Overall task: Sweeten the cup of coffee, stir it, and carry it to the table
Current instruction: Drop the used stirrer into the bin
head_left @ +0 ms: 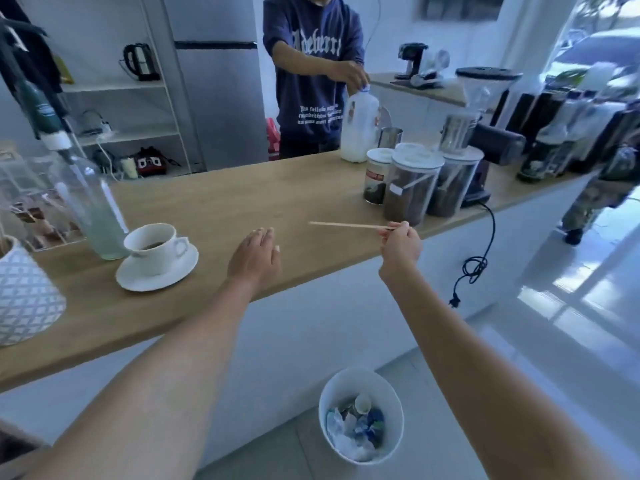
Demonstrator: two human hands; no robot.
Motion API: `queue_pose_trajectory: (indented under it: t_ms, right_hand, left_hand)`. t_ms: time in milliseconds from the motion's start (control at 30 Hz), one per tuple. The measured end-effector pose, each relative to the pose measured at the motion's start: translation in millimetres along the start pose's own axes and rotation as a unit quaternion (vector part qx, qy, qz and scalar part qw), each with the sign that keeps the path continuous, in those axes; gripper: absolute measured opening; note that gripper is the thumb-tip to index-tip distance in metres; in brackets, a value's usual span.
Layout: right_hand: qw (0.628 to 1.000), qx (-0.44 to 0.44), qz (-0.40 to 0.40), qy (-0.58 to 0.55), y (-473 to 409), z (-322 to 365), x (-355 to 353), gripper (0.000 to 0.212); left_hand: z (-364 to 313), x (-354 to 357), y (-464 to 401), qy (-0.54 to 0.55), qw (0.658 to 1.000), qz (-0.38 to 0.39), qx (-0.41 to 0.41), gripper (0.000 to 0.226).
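A white cup of coffee (154, 249) stands on a white saucer (162, 277) at the left of the wooden counter (221, 202). My left hand (254, 259) hovers flat over the counter to the right of the saucer, fingers apart, holding nothing. My right hand (400, 245) pinches one end of a thin wooden stir stick (346, 225), which points left above the counter's front edge. A tall glass bottle (91, 209) with pale liquid stands just behind the cup.
Several clear lidded jars (412, 183) of coffee stand right of centre, with a grinder (485, 133) behind them. A person across the counter holds a milk jug (358, 128). A patterned white pot (24, 292) sits at far left. A white waste bin (362, 415) stands on the floor below.
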State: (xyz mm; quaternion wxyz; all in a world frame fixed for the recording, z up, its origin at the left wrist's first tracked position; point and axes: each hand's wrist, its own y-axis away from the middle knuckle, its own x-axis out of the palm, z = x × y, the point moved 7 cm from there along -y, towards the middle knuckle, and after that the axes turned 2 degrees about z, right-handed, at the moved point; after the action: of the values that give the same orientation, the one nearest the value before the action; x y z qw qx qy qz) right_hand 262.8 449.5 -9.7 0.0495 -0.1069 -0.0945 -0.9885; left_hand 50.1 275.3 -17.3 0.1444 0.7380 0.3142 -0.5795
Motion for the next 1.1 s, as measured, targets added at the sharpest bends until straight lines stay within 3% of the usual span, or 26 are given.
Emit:
queue_pose_trajectory:
  t_ms: [200,333,633,767,967,1100]
  right_hand:
    - [0.997,-0.004,-0.068,0.019,-10.3,9.2,-97.4,0.035]
    - [0.991,-0.046,-0.089,0.089,-7.2,5.2,-136.2,0.030]
    - [0.957,-0.069,-0.022,0.281,-8.6,-67.2,-149.9,0.028]
    - [0.926,-0.058,0.036,0.372,-1.9,-108.7,-145.2,0.028]
    - [0.846,-0.005,0.140,0.515,1.8,-168.9,-137.2,0.045]
    - [0.812,0.044,0.144,0.564,3.6,-186.6,-148.7,0.048]
  left_hand:
    - [-74.5,52.2,-0.6,-0.013,0.997,0.055,0.056,0.052]
    - [-91.6,79.7,6.1,-0.049,0.994,0.077,0.062,0.055]
    - [-70.7,107.0,11.8,-0.083,0.992,0.100,0.003,0.060]
    - [-68.7,111.1,15.8,-0.093,0.992,0.081,0.014,0.060]
    - [-66.8,114.7,17.6,-0.095,0.993,0.060,0.024,0.060]
    - [-64.2,115.8,17.4,-0.109,0.992,0.058,0.028,0.061]
